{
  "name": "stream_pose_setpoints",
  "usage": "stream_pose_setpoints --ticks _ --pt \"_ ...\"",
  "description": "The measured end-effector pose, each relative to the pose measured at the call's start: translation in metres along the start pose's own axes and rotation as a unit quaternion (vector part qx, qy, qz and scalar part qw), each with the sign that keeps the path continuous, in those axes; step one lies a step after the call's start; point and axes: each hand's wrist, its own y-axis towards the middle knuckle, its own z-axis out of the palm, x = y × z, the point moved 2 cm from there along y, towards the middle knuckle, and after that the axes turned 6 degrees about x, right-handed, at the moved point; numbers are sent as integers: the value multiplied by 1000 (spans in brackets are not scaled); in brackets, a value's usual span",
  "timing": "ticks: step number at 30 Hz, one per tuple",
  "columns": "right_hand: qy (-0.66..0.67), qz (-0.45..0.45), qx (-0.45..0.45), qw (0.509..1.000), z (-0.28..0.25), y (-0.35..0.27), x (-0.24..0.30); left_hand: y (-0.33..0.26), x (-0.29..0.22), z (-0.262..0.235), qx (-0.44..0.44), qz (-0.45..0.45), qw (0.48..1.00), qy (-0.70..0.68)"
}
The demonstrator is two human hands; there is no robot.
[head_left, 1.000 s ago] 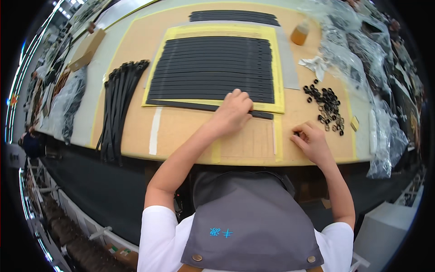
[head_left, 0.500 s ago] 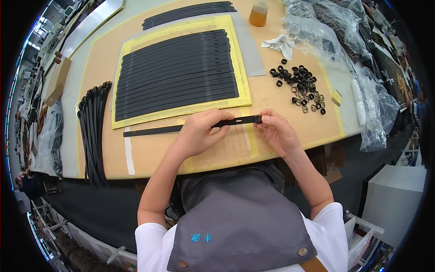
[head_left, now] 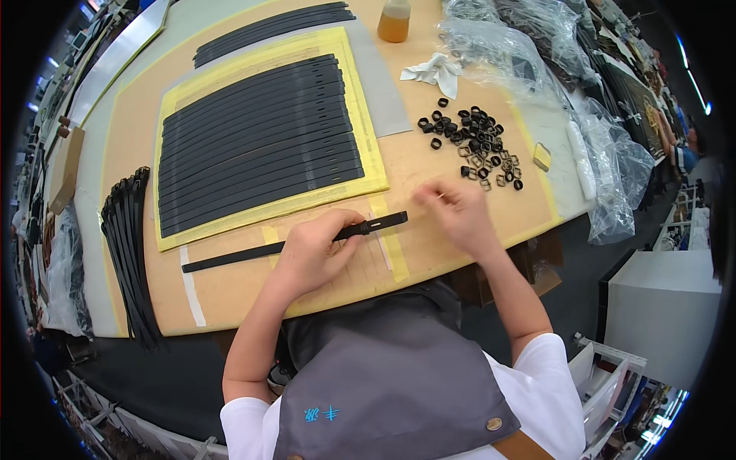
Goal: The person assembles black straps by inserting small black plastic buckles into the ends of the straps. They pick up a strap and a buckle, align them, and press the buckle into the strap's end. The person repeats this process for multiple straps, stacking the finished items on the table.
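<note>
My left hand (head_left: pixel 316 249) pinches a narrow black belt strap (head_left: pixel 230 257) between thumb and fingers near its slotted right end. A small black loop (head_left: pixel 365 228) sits around the strap just beside the fingertips. My right hand (head_left: pixel 460 215) hovers apart from the strap, to its right, its fingers bent and smeared by motion; whether it holds anything is unclear. Beyond it lies a loose pile of black loops (head_left: pixel 479 126) and metal buckles (head_left: pixel 477 162).
Black straps lie in rows on a yellow-edged board (head_left: pixel 368 188), with more strips (head_left: pixel 276 29) behind. A strap bundle (head_left: pixel 126 253) hangs over the table edge at left. A bottle of amber liquid (head_left: pixel 394 21), crumpled white cloth (head_left: pixel 435 72), yellow block (head_left: pixel 542 156) and clear plastic bags (head_left: pixel 498 54) surround the pile.
My right hand has let go of the strap's end and moved away to the right. The loop now sits farther left along the strap, at my left fingertips. The whole view has shifted.
</note>
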Motion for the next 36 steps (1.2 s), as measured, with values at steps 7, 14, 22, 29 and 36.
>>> stream_pose_setpoints --ticks 7,14,22,29,36 --pt "-108 85 -140 981 -93 -7 -57 8 4 -6 10 21 1000 -19" --pt "-257 90 -61 960 -80 38 -47 8 5 -3 4 38 998 -44" --pt "-238 -29 84 967 -41 54 -30 5 8 -5 -21 36 999 -28" --pt "-181 54 58 980 -32 32 -6 3 15 -7 -27 29 999 -16" --pt "-97 25 105 989 -11 33 -22 3 16 -7 -28 29 999 -5"
